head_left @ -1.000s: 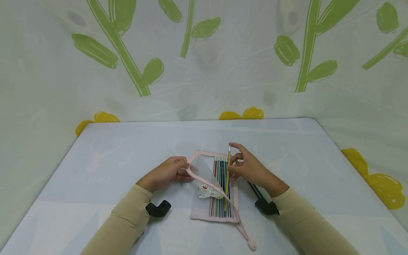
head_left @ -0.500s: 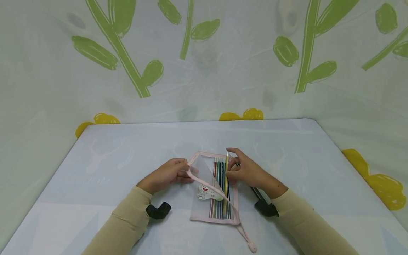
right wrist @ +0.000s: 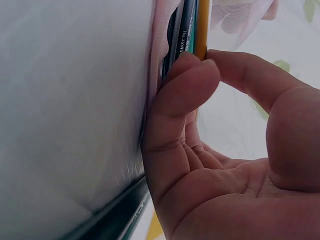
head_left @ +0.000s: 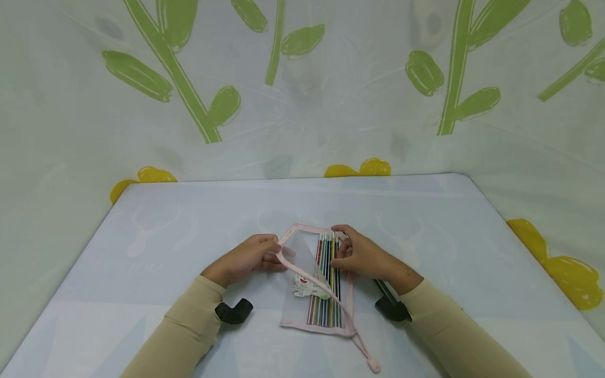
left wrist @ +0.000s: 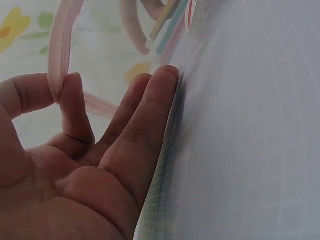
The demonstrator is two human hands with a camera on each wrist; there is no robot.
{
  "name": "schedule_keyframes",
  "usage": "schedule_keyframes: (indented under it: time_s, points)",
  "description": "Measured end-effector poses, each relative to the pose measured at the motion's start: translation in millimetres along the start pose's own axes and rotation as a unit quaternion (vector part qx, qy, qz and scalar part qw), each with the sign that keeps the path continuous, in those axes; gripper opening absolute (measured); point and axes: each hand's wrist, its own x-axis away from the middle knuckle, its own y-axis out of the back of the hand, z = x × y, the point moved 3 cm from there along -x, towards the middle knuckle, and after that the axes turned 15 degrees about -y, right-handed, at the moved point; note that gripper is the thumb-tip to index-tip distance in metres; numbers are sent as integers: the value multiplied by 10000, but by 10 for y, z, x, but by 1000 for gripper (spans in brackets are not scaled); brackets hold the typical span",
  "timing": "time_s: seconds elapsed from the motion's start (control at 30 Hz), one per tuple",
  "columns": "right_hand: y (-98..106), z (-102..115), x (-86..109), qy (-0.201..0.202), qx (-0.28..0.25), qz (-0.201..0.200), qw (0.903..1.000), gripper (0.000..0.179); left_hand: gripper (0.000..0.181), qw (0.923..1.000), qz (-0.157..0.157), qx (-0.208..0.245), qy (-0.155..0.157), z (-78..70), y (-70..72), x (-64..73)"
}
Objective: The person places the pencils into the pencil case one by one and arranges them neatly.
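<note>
A pale pink mesh pencil pouch lies on the table, its zipped edge (head_left: pixel 302 272) lifted. My left hand (head_left: pixel 248 257) pinches that pink edge (left wrist: pixel 62 50) between thumb and index finger, and its other fingers stretch out along the mesh. Inside the pouch several coloured pencils (head_left: pixel 325 312) lie side by side, lengthwise. At the pouch's right side my right hand (head_left: pixel 368 257) holds a yellow pencil (right wrist: pixel 202 30) between thumb and fingers, low among the others. One right fingertip reaches the pencils' far ends. The zipper covers part of the pencils.
A white cartoon tag (head_left: pixel 307 287) sits on the pouch. A pink pull strap (head_left: pixel 364 349) trails from its near right corner. Beside the right wrist lies a long dark thing (head_left: pixel 386 291), mostly hidden. Black wrist mounts (head_left: pixel 235 311) show on both arms. The table (head_left: pixel 198 210) is pale.
My right hand has moved down and slightly left, sliding the yellow pencil deeper into the pouch, level with the other pencils. My left hand has kept its hold on the edge.
</note>
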Motion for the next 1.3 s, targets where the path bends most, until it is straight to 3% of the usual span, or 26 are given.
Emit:
schedule_keyframes:
  time_s: [0.57,0.8,1.07,1.3]
  points:
    - [14,22,34,173,513,-87,9985,81,16,10000,15,-43,24,-11,-9,-3]
    - [136,29,94,561,712,-748,9931,50,14,10000,5,58,-2,-16,-24,-21]
    - [310,2,123,484,988,-1295,9855,37,15,10000,13,-4,40,-7,-14,-15]
    - [411,-41,113,260,1231,-1280,9838,36,15,10000,-12,-25,46,5,6,-13]
